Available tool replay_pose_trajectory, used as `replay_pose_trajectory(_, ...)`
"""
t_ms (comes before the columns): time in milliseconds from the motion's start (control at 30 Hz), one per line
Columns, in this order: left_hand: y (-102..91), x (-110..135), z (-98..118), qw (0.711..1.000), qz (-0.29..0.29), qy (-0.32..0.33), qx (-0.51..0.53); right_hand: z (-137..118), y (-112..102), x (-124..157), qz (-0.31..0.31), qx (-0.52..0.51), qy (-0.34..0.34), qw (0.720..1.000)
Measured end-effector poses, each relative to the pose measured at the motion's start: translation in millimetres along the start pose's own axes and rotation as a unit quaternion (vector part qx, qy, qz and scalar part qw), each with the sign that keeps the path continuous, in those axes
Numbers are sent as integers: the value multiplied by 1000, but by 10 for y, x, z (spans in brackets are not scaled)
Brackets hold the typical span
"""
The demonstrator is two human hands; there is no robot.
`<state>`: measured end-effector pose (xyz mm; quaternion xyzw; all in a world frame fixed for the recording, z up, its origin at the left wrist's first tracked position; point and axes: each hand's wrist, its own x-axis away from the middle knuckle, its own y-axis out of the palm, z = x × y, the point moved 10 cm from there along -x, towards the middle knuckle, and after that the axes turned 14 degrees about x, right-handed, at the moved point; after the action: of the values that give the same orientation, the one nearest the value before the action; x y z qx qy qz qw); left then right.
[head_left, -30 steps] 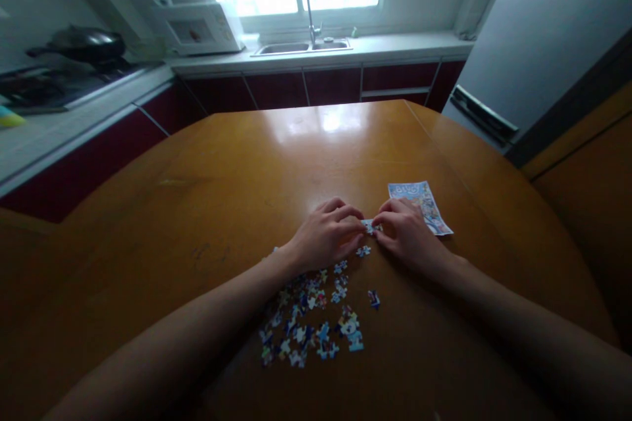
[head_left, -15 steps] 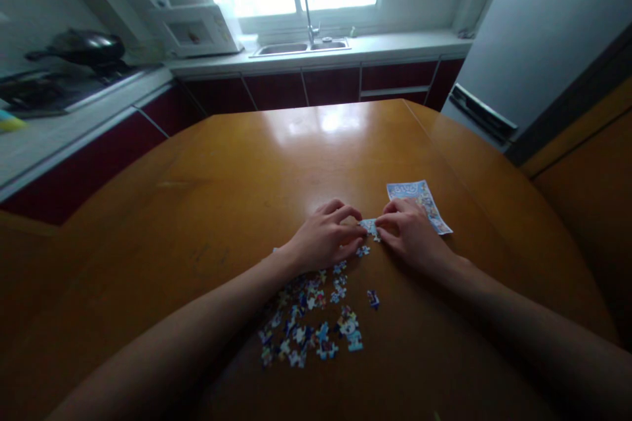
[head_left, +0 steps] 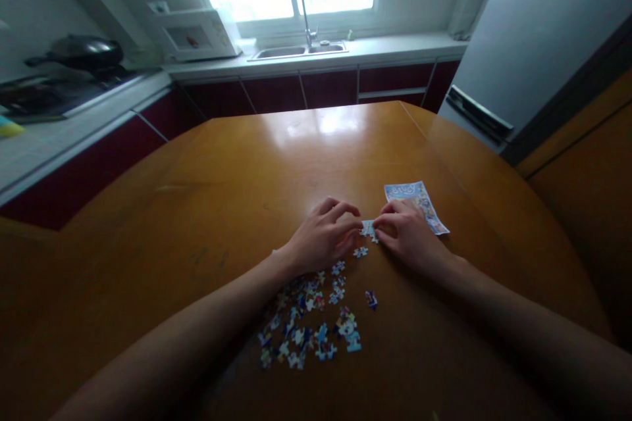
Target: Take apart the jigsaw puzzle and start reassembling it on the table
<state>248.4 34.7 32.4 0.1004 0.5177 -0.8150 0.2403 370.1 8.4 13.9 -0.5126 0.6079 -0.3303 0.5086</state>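
Observation:
My left hand [head_left: 320, 237] and my right hand [head_left: 405, 235] meet at the middle of a wooden table [head_left: 237, 184]. Both pinch small joined jigsaw pieces [head_left: 368, 230] between their fingertips, pressed down on the tabletop. A single loose piece [head_left: 361, 252] lies just below them. A scatter of several loose puzzle pieces [head_left: 311, 325] is spread nearer to me, partly under my left forearm. One stray piece [head_left: 371, 299] lies to the right of the scatter. A printed picture sheet [head_left: 417, 204] lies flat beside my right hand, partly covered by it.
A kitchen counter runs behind the table with a sink and tap [head_left: 301, 46], a white microwave [head_left: 195, 33] and a black pan on a hob [head_left: 83, 52]. A grey fridge [head_left: 533, 39] stands at the right, beside a wooden door.
Both hands stay together on the joined pieces, with only slight finger shifts. The view has drifted a little; the loose pieces have not moved.

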Motion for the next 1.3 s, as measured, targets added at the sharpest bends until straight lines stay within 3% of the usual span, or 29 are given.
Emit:
replay_pose_trajectory(333,88,7,1,999,-46,-3,-23,-34,-23,5,12,2,-4,1000)
replay_pose_trajectory(600,-15,-19,36,1000,-15,-8,-1,-61,30,8,1,18,-25,1000)
replay_pose_trajectory(900,110,6,18,998,-58,-17,23,-17,-13,16,-15,4,-18,1000)
replay_pose_trajectory(1300,58,-3,-142,995,-22,-77,63,-1,-110,7,4,-13,7,1000)
